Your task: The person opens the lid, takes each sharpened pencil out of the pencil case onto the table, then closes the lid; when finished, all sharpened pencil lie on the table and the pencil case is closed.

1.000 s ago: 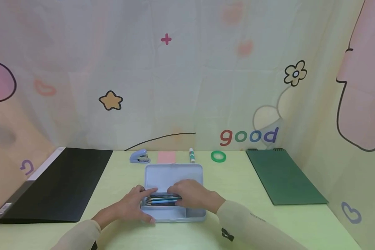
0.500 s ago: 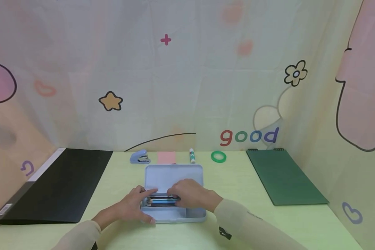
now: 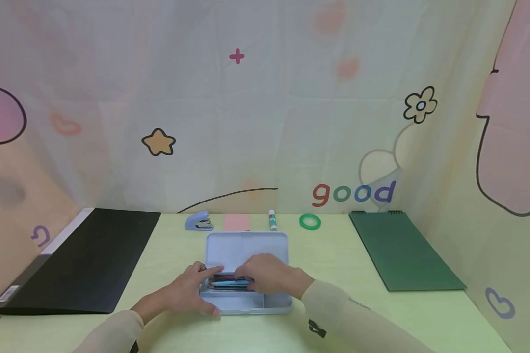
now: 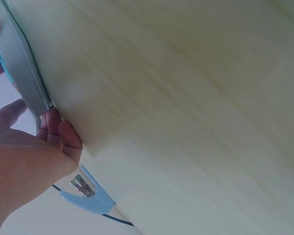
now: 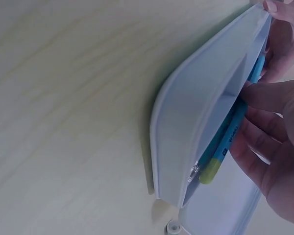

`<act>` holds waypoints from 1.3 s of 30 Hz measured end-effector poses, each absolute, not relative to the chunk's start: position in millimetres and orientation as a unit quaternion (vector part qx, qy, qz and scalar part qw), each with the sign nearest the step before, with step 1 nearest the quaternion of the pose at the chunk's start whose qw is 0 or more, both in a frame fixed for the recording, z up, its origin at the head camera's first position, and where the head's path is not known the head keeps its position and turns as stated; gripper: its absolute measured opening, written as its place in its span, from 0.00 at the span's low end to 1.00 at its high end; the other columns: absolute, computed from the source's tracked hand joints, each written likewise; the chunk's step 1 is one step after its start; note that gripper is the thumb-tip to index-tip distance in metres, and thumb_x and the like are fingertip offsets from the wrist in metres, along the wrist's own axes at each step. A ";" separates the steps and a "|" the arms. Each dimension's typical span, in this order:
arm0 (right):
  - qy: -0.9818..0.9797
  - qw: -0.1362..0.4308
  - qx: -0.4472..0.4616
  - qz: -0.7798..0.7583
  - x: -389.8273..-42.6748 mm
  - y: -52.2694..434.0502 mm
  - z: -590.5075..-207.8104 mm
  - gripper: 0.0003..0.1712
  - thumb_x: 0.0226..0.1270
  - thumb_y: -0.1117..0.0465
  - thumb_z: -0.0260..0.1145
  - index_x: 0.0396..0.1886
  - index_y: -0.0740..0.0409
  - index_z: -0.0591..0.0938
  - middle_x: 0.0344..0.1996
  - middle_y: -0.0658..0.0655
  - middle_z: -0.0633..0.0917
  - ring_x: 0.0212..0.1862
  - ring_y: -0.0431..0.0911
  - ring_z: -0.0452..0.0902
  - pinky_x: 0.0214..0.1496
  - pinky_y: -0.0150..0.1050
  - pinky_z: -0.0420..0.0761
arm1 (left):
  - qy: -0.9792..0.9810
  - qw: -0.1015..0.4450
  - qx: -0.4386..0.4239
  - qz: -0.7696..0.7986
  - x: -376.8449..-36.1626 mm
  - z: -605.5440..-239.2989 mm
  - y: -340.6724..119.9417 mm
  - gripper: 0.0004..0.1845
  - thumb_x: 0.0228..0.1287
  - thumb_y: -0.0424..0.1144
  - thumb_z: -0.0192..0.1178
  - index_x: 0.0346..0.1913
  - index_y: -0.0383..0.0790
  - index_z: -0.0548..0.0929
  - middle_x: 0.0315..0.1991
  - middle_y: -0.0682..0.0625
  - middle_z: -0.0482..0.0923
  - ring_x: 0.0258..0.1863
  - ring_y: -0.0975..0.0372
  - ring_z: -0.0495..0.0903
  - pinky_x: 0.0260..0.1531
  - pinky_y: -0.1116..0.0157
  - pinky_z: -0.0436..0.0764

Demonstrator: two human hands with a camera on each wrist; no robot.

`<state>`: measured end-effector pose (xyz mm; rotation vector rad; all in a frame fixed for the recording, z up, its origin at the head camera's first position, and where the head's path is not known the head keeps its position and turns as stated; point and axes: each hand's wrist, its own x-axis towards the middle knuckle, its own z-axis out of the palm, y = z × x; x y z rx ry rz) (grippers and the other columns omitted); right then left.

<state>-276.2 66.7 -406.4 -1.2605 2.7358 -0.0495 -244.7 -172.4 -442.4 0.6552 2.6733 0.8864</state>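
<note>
A bundle of pens [image 3: 229,283] lies in the back compartment of an open pale-blue pencil case [image 3: 247,304] at the near middle of the yellow-green desk [image 3: 335,264], its long axis running left to right, parallel to the case's hinge and to the desk's front edge. The case's lid [image 3: 246,247] lies flat behind it. The right hand [image 3: 269,277] covers the right end of the bundle, fingers curled down over the pens and apparently gripping them; the wrist view shows a teal pen [image 5: 230,137] with a yellow-green cap under those fingers [image 5: 264,122]. The left hand [image 3: 190,289] bears on the case's left end, thumb at the front corner and fingertips [image 4: 54,127] curled against the outer wall, bracing it. Both hands are at the pens, the right nearer, directly on top. Behind the case, along the patterned backdrop, stand a blue stapler [image 3: 198,221], a pink notepad [image 3: 236,222], a glue stick [image 3: 272,220] and a green tape ring [image 3: 310,221]. A black folder [image 3: 84,260] lies well to the left, a green spiral pad [image 3: 402,250] well to the right.
</note>
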 end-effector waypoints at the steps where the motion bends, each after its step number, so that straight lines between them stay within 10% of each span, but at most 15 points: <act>1: 0.906 0.065 -0.418 -0.017 -276.0 66.9 -405.2 0.19 0.64 0.61 0.72 0.55 0.45 0.86 0.44 0.43 0.89 0.39 0.35 0.78 0.50 0.32 0.77 | 0.917 0.123 0.226 0.304 -244.7 -442.0 -172.4 0.52 0.45 0.54 0.79 0.73 0.44 0.68 0.46 0.46 0.64 0.44 0.57 0.62 0.39 0.64 0.63; 22: 0.903 0.091 -0.419 0.004 -273.6 76.4 -382.6 0.22 0.65 0.67 0.68 0.56 0.44 0.86 0.51 0.43 0.87 0.52 0.37 0.82 0.60 0.37 0.78 | 0.921 0.111 0.227 0.297 -248.4 -448.4 -173.9 0.53 0.42 0.59 0.79 0.73 0.46 0.69 0.47 0.47 0.65 0.45 0.57 0.63 0.41 0.65 0.65; 39: 0.930 0.091 -0.349 -0.072 -282.6 168.3 -343.3 0.16 0.63 0.71 0.68 0.49 0.53 0.88 0.41 0.49 0.89 0.39 0.40 0.80 0.49 0.38 0.82 | 0.919 0.111 0.223 0.305 -245.6 -445.4 -171.2 0.52 0.42 0.55 0.80 0.72 0.43 0.69 0.47 0.46 0.64 0.46 0.56 0.63 0.41 0.64 0.65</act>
